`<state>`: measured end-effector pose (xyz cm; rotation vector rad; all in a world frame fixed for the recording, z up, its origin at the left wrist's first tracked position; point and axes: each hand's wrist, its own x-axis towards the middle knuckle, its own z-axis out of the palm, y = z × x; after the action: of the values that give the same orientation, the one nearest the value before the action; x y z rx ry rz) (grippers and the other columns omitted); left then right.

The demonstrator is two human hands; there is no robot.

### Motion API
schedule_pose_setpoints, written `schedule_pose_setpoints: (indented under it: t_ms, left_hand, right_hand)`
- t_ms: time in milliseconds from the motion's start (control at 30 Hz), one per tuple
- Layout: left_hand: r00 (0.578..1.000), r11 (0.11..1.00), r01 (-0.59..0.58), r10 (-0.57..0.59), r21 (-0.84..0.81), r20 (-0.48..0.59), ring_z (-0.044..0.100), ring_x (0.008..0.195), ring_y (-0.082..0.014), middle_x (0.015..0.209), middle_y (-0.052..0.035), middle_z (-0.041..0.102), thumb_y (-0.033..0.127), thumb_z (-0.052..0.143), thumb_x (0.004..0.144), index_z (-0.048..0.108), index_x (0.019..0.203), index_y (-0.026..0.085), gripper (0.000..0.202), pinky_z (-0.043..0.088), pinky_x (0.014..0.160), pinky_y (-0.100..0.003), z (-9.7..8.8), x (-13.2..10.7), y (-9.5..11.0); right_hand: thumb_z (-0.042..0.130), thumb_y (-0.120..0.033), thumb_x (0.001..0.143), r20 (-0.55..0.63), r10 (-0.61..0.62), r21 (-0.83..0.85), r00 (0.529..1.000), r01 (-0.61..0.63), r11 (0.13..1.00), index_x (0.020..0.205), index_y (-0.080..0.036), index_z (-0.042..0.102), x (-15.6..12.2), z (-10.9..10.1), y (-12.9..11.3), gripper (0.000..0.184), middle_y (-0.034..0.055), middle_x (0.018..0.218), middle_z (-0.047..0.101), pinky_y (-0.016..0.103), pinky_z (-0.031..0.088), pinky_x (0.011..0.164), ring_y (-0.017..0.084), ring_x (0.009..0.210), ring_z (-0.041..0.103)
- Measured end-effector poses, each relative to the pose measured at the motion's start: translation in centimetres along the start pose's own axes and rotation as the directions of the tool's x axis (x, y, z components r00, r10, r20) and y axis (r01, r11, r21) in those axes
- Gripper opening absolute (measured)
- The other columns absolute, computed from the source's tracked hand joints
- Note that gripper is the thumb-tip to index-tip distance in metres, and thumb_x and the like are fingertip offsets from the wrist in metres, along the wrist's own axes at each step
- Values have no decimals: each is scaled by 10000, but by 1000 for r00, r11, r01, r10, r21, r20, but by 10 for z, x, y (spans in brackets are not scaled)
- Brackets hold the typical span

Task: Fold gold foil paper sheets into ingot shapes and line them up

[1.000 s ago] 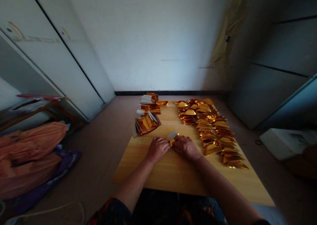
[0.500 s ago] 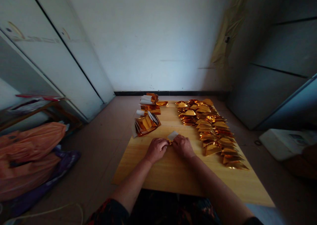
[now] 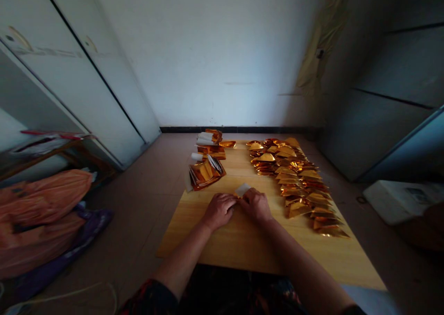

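My left hand (image 3: 219, 211) and my right hand (image 3: 255, 205) meet at the middle of a wooden board (image 3: 249, 245), pinching a small piece of gold foil paper (image 3: 242, 189) with a white side showing. Most of the piece is hidden by my fingers. Beyond my right hand, rows of folded gold foil triangles (image 3: 294, 181) run along the board's right side. A pile of gold foil sheets (image 3: 206, 174) and white paper rolls (image 3: 205, 138) lie farther off, beyond my left hand.
Orange bags (image 3: 41, 213) and a purple bag (image 3: 93, 222) lie on the floor left of the board. White cabinet doors (image 3: 86, 88) stand behind them. A white box (image 3: 398, 201) sits at the right, and a wall rises beyond the board.
My hands have drawn slightly closer together around the foil piece, which now shows less gold below the white part. The board and the foil piles stay in place.
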<state>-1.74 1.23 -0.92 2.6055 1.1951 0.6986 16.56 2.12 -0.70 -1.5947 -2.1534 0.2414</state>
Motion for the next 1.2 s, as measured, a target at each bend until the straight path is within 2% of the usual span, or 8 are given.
schedule_pose_setpoints:
  t_ms: [300,433,600,767,1200]
  left_hand:
    - [1000,999,-24,24,40,-9,580,1062,-192,1129,-42,666,114,544,773,624,1111,241,369,432,922,-379,2,-1,-1]
    - [1000,998,-30,31,55,-2,576,1070,-193,1131,-44,665,126,539,786,632,1103,245,351,433,920,-379,1,-2,1]
    - [1000,998,-26,26,60,2,563,1098,-192,1159,-45,653,115,522,792,618,1129,254,377,421,933,-388,1,-3,3]
    - [1000,997,-28,29,77,-10,563,1100,-193,1155,-48,655,120,520,802,631,1107,247,349,424,933,-385,2,-4,2]
    - [999,995,-25,22,94,30,539,1127,-203,1200,-49,626,108,536,766,595,1130,244,393,404,946,-386,-3,-4,8]
  right_hand:
    - [516,-209,837,12,82,-104,997,-80,991,744,-170,641,1,-2,-8,160,49,833,621,240,307,661,127,735,549]
    - [496,-205,853,43,84,-124,996,-78,989,765,-168,635,2,-3,-8,168,56,855,622,251,301,666,132,760,553]
    - [498,-223,856,44,67,-77,997,-64,995,756,-177,611,1,-1,-2,158,47,853,610,254,300,676,136,775,548]
    - [568,-258,806,40,21,11,999,-21,1000,724,-183,579,-3,-1,2,111,21,819,590,248,297,689,136,779,534]
    - [608,-248,793,92,108,-11,990,-107,994,720,-184,604,2,-8,-5,96,15,827,598,237,284,653,127,777,548]
